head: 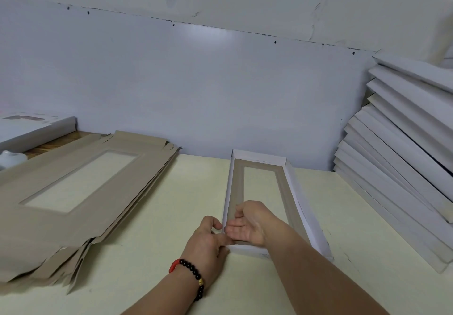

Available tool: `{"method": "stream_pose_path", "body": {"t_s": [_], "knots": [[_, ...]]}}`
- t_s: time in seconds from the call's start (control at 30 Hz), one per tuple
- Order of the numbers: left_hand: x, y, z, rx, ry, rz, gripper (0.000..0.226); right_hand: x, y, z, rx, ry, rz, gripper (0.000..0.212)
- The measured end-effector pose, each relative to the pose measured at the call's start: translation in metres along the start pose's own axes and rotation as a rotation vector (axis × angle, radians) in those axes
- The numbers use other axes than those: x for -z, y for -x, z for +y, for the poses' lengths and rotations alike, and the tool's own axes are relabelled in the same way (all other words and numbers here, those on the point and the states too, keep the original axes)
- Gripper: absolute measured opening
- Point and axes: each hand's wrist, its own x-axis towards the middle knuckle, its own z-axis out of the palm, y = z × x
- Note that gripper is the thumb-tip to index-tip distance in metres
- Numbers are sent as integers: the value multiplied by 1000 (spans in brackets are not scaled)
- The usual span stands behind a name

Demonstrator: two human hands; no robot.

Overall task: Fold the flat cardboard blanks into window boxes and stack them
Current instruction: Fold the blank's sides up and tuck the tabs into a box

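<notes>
Head view shows a pale yellow table [171, 216] against a grey-blue wall [220, 82]. The left hand [208, 238] pinches the near-left corner of the window box [291, 185]; the right hand [247, 224] lies flat inside it. Flat blanks [73, 204] lie left of the hands, and stacked boxes [397, 158] lean at the right.

We can read no text, label, brand or number anywhere; faint marks on the window box [263, 255] stay illegible.

A single head-worn camera looks forward and down over the table [152, 216] from close above its near edge. It faces the far wall [220, 89]; both forearms enter from the near edge.
</notes>
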Motion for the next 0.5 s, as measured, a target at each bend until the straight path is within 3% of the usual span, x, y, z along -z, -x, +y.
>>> {"method": "stream_pose_path", "body": {"t_s": [0.3,0.4,0.5], "knots": [[1,0,1,-14,2,3,18,-4,-5,8,7,-150,2,24],[1,-1,2,-5,2,10,18,-10,-4,9,48,-6,22,15],[1,0,2,5,21,9,19,-7,2,11,123,308,60,19]]}}
